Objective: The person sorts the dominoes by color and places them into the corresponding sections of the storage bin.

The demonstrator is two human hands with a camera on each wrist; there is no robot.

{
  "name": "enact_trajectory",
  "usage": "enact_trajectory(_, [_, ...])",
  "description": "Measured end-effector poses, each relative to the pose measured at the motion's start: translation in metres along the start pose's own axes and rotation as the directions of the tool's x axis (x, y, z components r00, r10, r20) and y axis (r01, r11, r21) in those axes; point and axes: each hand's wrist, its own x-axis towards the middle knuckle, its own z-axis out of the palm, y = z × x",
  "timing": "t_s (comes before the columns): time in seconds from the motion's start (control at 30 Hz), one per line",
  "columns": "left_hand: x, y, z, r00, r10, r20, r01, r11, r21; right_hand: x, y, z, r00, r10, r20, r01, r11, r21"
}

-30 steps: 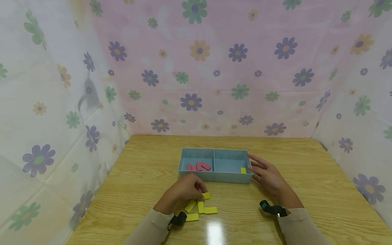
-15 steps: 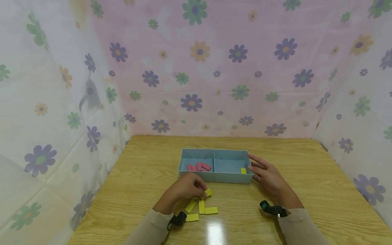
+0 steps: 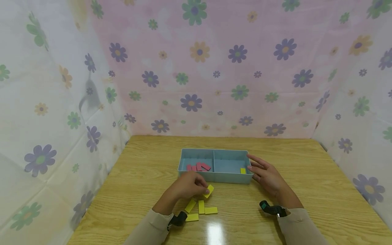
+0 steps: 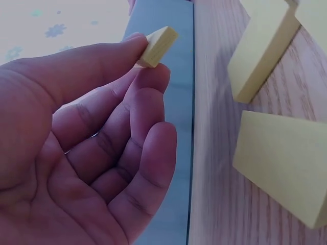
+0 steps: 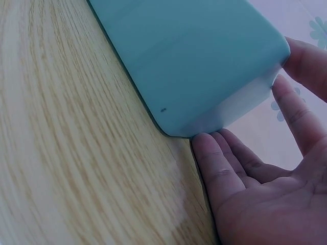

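Observation:
My left hand (image 3: 190, 186) pinches a yellow wooden block (image 3: 209, 191) between thumb and fingertips, just in front of the blue divided box (image 3: 228, 177). In the left wrist view the block (image 4: 159, 47) stands out past the thumb tip, with the other fingers curled below. My right hand (image 3: 269, 177) touches the right end of the box with its fingers spread. The right wrist view shows those fingertips against the box's corner (image 5: 204, 66). Several pink blocks (image 3: 199, 166) lie in the left compartment, and one yellow block (image 3: 243, 170) lies in the right one.
Several loose yellow blocks (image 3: 201, 207) lie on the wooden table (image 3: 147, 160) below my left hand. Flower-patterned cloth (image 3: 217, 71) hangs behind the table and along both sides. Each wrist wears a black strap with a small camera.
My left hand has lifted the yellow block off the table and tilted it, moving slightly right and toward the box. The right hand and box have stayed put.

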Motion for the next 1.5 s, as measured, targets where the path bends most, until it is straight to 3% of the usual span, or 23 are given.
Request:
enact_trajectory(0.23, [0.003, 0.007, -0.002, 1.0, 0.009, -0.019, -0.008, 0.999, 0.031, 0.0, 0.0, 0.0, 1.0, -0.005, 0.0, 0.005, 1.0, -0.004])
enact_trajectory(0.57, [0.014, 0.019, -0.003, 0.997, 0.08, -0.022, -0.079, 0.997, 0.02, 0.0, -0.001, 0.001, 1.0, -0.004, -0.004, 0.004, 1.0, -0.009])
enact_trajectory(0.93, [0.02, 0.037, -0.009, 0.999, 0.011, -0.053, -0.012, 1.0, -0.007, 0.0, 0.0, 0.001, 1.0, -0.013, 0.01, 0.013, 1.0, -0.017])
enact_trajectory(1.13, [0.026, 0.047, -0.014, 0.998, 0.021, -0.054, -0.021, 1.0, 0.008, 0.001, 0.0, 0.0, 1.0, -0.011, 0.006, 0.012, 1.0, -0.019])
enact_trajectory(1.5, [0.037, 0.059, -0.018, 0.997, -0.002, -0.082, -0.004, 0.997, -0.071, -0.001, -0.002, 0.002, 1.0, -0.005, 0.005, 0.005, 1.0, -0.014])
